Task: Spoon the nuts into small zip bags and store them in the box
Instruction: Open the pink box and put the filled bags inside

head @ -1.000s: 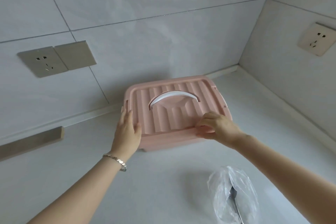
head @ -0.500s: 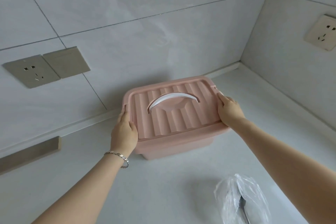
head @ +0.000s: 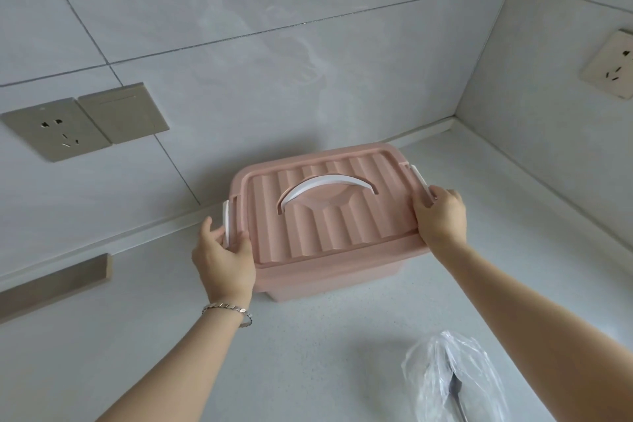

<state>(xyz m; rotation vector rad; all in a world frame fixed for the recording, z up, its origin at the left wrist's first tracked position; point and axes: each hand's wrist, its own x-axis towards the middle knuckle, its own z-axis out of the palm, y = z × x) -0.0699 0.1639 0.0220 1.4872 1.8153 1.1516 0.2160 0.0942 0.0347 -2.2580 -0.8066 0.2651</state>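
Observation:
A pink plastic box point(head: 329, 271) stands on the grey counter against the back wall, its ribbed lid point(head: 329, 216) on top with a white handle point(head: 329, 187) folded flat. My left hand point(head: 224, 257) grips the white latch point(head: 227, 219) at the lid's left end, thumb on the lid. My right hand point(head: 440, 216) holds the white latch point(head: 418, 178) at the right end. A clear plastic bag point(head: 455, 377) with a metal spoon point(head: 457, 397) inside lies at the front right. No nuts or zip bags are visible.
Tiled walls meet in a corner at the back right. Sockets sit on the left wall point(head: 65, 128) and on the right wall point(head: 613, 65). A wooden strip point(head: 54, 284) lies along the back edge at the left.
My right hand slid from the lid's front edge to its right end. My left hand shifted onto the left latch. The white latches now show at both ends.

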